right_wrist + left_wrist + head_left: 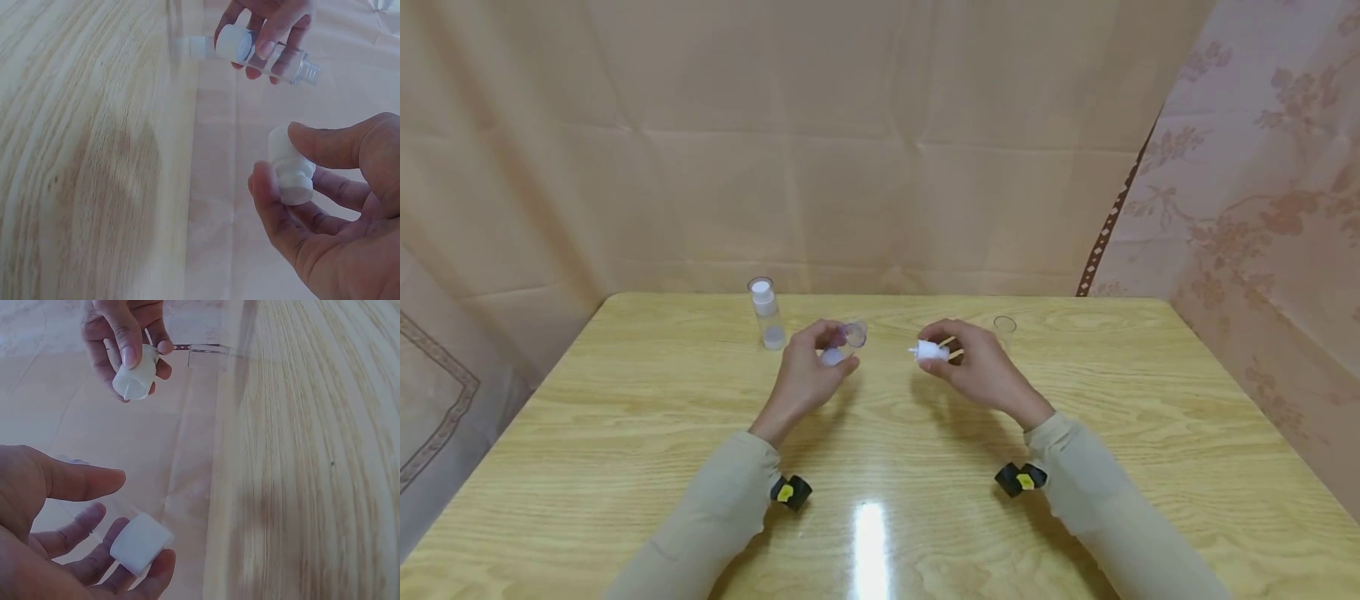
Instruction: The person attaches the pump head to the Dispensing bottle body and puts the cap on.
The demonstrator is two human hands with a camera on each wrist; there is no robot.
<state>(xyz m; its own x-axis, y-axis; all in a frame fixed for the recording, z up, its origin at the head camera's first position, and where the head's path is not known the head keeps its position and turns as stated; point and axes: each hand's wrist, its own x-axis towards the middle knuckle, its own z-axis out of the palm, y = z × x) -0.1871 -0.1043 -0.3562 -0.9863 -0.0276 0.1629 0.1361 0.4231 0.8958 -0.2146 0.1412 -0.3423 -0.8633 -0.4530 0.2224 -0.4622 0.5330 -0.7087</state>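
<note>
My left hand (811,363) grips a small clear bottle (278,61) that has a white base (141,544). Tilted in the fingers, the bottle points its open, threaded neck (309,72) away from the palm. Between thumb and fingertips, my right hand (976,363) pinches a white pump head (289,164). Its short inner stem (913,351) faces the left hand in the head view. Bottle and pump head are apart, held above the table a short way from each other.
At the back left of the wooden table (880,433) stands a second pump bottle (768,321) with a clear cap over its white top. A clear cap (1005,324) stands behind the right hand. A beige curtain (865,150) hangs behind the table's far edge.
</note>
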